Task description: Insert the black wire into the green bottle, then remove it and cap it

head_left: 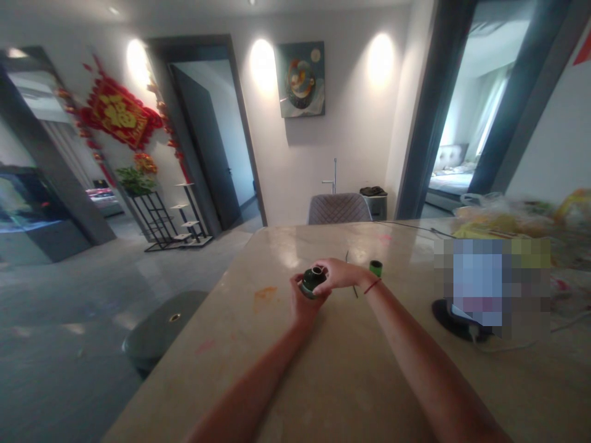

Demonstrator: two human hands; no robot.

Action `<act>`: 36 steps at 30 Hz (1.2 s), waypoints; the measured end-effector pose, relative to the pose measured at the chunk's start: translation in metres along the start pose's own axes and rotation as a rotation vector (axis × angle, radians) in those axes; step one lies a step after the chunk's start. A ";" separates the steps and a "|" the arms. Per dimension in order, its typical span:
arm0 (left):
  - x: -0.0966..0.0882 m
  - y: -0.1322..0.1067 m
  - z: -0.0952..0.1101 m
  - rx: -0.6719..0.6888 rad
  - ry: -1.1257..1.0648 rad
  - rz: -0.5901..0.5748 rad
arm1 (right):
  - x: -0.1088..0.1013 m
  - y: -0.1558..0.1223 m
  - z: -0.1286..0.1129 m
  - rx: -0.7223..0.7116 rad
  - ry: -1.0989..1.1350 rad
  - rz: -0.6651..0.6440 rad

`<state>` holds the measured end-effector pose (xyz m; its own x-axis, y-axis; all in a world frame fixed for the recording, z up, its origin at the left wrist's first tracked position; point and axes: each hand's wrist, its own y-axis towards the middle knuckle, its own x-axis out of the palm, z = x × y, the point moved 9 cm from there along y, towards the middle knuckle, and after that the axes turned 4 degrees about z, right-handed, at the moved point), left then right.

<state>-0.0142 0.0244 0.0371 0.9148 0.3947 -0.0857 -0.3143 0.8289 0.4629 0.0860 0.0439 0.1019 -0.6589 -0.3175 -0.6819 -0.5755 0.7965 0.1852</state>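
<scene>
A small dark-green vase (pixel 313 279) with a narrow round mouth is held above the table, its opening facing up toward me. My left hand (pixel 306 306) wraps round it from below and the left side. From the right, my right hand (pixel 340 274) closes its thumb and fingers on the vase near the neck; a red cord circles that wrist. Just beyond the right wrist stands a short green cylinder (pixel 375 267), perhaps a roll of tape, with a dark opening. A thin dark stem or wire (pixel 355 291) lies partly hidden behind the right hand.
The stone-topped table (pixel 258 369) bears orange and pink stains. To the right, a blurred-out device sits on a round black base (pixel 443 314) with a white cable, beside plastic bags (pixel 503 215). A grey chair (pixel 340 209) stands at the far edge, a green stool (pixel 161 326) at left.
</scene>
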 end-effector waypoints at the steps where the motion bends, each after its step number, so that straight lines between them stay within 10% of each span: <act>1: 0.001 -0.001 0.002 0.011 -0.005 -0.015 | -0.001 0.000 0.000 -0.017 0.032 -0.009; 10: 0.013 -0.001 0.006 0.112 -0.101 -0.146 | -0.025 0.003 0.024 -0.051 0.438 0.175; 18: 0.017 0.004 -0.017 -0.073 -0.258 -0.158 | -0.017 0.002 0.048 -0.010 0.735 0.218; 30: 0.003 0.007 -0.006 -0.003 -0.142 -0.058 | 0.002 0.020 0.052 -0.061 0.642 0.323; 36: 0.002 0.011 -0.034 -0.117 0.080 -0.047 | -0.020 0.014 0.073 0.005 0.373 0.679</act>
<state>-0.0248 0.0483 0.0117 0.9073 0.3813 -0.1771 -0.3037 0.8857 0.3511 0.1265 0.0989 0.0661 -0.9866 0.0894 -0.1365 0.0143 0.8807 0.4734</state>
